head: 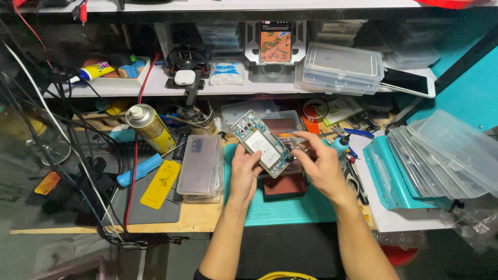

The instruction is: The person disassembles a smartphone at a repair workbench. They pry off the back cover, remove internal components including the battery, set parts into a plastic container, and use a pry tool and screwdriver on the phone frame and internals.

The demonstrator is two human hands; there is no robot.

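Opened phone (261, 144) in left-hand grip (244, 173)

The right hand (320, 165) hides the opened phone's (261, 143) lower right edge; its fingertips there are blurred.

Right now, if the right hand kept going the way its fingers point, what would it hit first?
The right hand points up and left, so it would first meet the opened phone held in the left hand. Its fingertips look almost on it, though depth is unclear.

Yellow spray can (151, 127), clear boxes (342, 68)
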